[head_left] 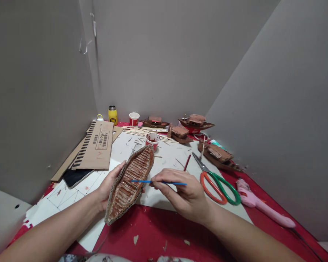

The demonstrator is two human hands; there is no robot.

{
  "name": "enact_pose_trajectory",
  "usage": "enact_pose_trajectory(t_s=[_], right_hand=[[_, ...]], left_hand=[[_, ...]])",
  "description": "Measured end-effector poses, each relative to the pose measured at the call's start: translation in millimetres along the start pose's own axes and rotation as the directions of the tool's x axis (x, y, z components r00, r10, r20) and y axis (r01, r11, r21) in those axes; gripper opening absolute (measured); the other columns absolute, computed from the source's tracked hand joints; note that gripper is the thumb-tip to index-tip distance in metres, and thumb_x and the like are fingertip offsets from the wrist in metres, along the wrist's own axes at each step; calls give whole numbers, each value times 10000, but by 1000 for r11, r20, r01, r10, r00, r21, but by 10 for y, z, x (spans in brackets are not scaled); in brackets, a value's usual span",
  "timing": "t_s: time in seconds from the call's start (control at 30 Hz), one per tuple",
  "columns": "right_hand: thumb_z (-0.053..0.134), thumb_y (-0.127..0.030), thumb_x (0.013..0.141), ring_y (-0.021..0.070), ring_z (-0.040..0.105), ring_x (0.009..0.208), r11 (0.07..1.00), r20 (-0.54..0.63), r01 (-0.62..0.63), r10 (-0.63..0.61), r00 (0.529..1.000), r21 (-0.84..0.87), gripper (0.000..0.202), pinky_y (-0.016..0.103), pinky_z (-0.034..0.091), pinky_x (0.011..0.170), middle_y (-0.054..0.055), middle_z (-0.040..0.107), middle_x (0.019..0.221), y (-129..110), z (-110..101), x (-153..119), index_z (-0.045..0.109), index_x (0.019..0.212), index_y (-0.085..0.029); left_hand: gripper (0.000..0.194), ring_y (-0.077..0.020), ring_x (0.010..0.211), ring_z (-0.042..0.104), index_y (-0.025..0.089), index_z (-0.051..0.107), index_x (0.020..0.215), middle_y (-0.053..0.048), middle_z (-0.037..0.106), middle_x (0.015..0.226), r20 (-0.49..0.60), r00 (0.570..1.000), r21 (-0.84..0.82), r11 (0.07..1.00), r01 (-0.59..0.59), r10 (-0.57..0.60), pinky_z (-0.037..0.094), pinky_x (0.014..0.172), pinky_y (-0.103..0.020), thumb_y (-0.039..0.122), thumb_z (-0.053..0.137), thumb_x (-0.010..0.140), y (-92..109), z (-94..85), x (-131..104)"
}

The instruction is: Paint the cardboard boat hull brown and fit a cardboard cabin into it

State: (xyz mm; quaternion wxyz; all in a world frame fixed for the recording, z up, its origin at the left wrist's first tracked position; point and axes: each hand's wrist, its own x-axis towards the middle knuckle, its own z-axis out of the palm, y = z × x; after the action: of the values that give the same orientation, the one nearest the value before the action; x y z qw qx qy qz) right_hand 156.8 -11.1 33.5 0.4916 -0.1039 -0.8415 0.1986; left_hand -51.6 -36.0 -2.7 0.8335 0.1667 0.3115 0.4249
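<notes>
My left hand (107,187) grips a small cardboard model boat (132,174) from its left side, holding it tilted so that its inside faces me. Corrugated edges form the rim, and slats run across the inside, streaked with reddish-brown paint. In my right hand (184,193) a thin blue paintbrush (143,181) is pinched between thumb and fingers. Its tip touches the slats near the middle of the boat. Just beyond the boat's upper end stands a paper cup (153,140) with brown paint inside. The fingers of my left hand are mostly hidden behind the boat.
Scissors (215,182) with orange and green handles lie right of my right hand, near a pink glue gun (262,205). Several brown model boats (196,123) stand at the back right. Printed cardboard (95,145) covers part of a phone (76,177); a yellow bottle (113,115) stands behind.
</notes>
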Motion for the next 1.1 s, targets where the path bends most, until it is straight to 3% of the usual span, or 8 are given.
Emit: enact_pose_trajectory(t_s=[0.3, 0.5, 0.6, 0.7, 0.8, 0.9, 0.97, 1.1], right_hand=[[629, -175, 882, 141, 676, 576, 959, -219, -259, 231, 948, -112, 71, 253, 568, 571, 31, 730, 752, 202, -246, 60, 698, 863, -186], [624, -91, 872, 149, 707, 673, 994, 62, -81, 77, 995, 74, 129, 251, 577, 633, 42, 747, 769, 3, -94, 69, 686, 928, -190], [628, -86, 866, 153, 711, 676, 1000, 9, -23, 23, 1000, -8, 135, 256, 580, 638, 48, 755, 778, 60, -94, 80, 684, 932, -189], [639, -132, 870, 163, 712, 654, 982, -85, -135, 125, 988, -130, 71, 251, 573, 602, 48, 751, 743, 117, -158, 74, 692, 868, -180], [626, -131, 882, 150, 699, 622, 987, -31, -140, 138, 990, -74, 70, 239, 562, 581, 41, 737, 719, 77, -163, 70, 683, 872, -171], [614, -85, 880, 139, 693, 648, 1000, 73, -4, 3, 997, 12, 112, 242, 564, 617, 45, 735, 746, 31, -116, 80, 665, 931, -170], [616, -77, 875, 142, 694, 674, 999, 56, 39, -37, 998, -29, 133, 250, 568, 638, 49, 738, 765, 52, -115, 86, 662, 949, -178], [632, -99, 868, 159, 706, 685, 986, -65, -68, 58, 996, -153, 108, 264, 571, 625, 55, 749, 785, 126, -218, 75, 670, 914, -189]], left_hand=[[618, -237, 673, 718, 12, 712, 1023, -184, 754, 803, 198, 976, 37, 996, 79, -85, 532, 620, -291, 541, 407, 926, -2, -10, 12], [541, -238, 693, 722, 62, 724, 1001, -143, 764, 836, 232, 966, 21, 994, 110, -112, 527, 632, -292, 530, 479, 890, -73, -63, 55], [557, -239, 667, 711, 47, 726, 984, -162, 755, 801, 249, 956, 64, 988, 141, -153, 519, 606, -292, 528, 458, 894, -88, -68, 47], [586, -247, 657, 704, 36, 705, 1060, -174, 752, 810, 259, 948, 74, 982, 173, -186, 515, 562, -296, 539, 459, 887, -73, -81, 46], [580, -255, 683, 705, 39, 698, 1064, -182, 750, 835, 303, 935, 70, 983, 170, -184, 523, 568, -302, 543, 475, 881, -77, -113, 63], [567, -260, 692, 701, 37, 705, 1018, -185, 747, 836, 345, 921, 80, 983, 167, -184, 527, 568, -312, 532, 465, 885, -109, -147, 84], [572, -256, 687, 701, 37, 704, 1020, -184, 746, 823, 336, 917, 82, 977, 198, -214, 531, 564, -311, 533, 455, 883, -121, -164, 95], [637, -264, 665, 706, 39, 676, 1109, -186, 748, 817, 281, 922, 91, 964, 250, -265, 548, 559, -340, 579, 431, 876, -95, -172, 101]])
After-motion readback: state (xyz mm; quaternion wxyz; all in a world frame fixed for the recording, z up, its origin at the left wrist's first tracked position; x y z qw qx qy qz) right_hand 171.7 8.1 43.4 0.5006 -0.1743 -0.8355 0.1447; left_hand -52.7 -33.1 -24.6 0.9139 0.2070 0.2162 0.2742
